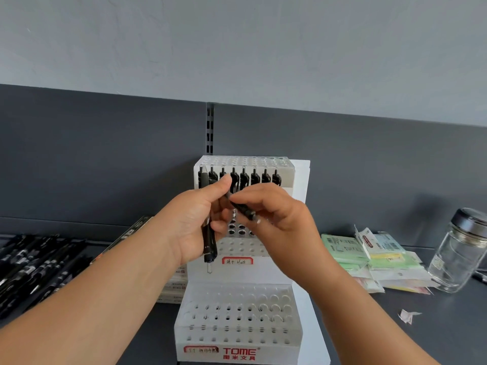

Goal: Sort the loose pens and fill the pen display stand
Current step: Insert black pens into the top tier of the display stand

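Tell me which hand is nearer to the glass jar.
Right. The right hand, pinching a black pen before the display stand, has the glass jar off to its right. The left hand, gripping other pens, is farther left, beyond the right hand.

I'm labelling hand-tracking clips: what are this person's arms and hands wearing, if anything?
No sleeves show: the left forearm and right forearm are bare to the frame edge. The left hand and right hand wear no gloves; no ring, watch or bracelet is visible.
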Demonstrator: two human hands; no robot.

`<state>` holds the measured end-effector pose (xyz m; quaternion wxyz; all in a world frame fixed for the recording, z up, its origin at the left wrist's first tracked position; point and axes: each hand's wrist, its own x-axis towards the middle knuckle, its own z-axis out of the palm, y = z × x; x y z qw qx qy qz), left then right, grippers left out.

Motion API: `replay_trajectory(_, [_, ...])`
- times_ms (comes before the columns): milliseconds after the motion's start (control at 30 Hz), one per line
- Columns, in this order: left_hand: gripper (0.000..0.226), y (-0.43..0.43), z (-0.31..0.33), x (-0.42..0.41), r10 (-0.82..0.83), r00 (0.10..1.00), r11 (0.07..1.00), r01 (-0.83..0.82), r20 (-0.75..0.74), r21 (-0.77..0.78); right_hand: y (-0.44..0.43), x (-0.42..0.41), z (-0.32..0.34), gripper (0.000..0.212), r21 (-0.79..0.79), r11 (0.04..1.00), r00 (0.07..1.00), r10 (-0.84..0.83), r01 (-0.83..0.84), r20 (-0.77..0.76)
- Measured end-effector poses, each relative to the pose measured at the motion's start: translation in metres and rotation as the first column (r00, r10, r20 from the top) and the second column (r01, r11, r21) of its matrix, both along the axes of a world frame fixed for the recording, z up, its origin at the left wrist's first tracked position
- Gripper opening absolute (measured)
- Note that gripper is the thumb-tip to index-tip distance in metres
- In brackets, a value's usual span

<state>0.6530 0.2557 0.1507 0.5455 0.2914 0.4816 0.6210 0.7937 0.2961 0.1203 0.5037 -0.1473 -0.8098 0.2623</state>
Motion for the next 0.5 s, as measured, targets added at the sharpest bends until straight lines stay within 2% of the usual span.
replay_trajectory(133, [0.035, -0.002, -0.002, 0.0, -0.083, 0.988, 0.995, 0.076, -0.128, -0.063, -0.002, 0.008, 0.017, 0.027, -0.187, 0.982, 0.989, -0.028, 0.0, -0.144])
replay_trajectory(300, [0.027, -0.002, -0.003, -0.001, -0.061, 0.975, 0.997, 0.051, -0.214, -0.05, 0.012, 0.021, 0.037, 0.023, -0.313, 0.939, 0.923, -0.243, 0.146, -0.3])
replay_trajectory(367, [0.024, -0.002, -0.005, -0.002, -0.048, 0.971, 0.999, 0.042, -0.236, -0.032, 0.019, 0.026, 0.044, 0.019, -0.323, 0.918, 0.902, -0.326, 0.231, -0.282])
replay_trajectory(500, [0.021, -0.002, -0.007, -0.002, -0.051, 0.956, 0.999, 0.048, -0.288, -0.018, 0.034, 0.035, 0.049, 0.019, -0.29, 0.868, 0.876, -0.457, 0.403, -0.15])
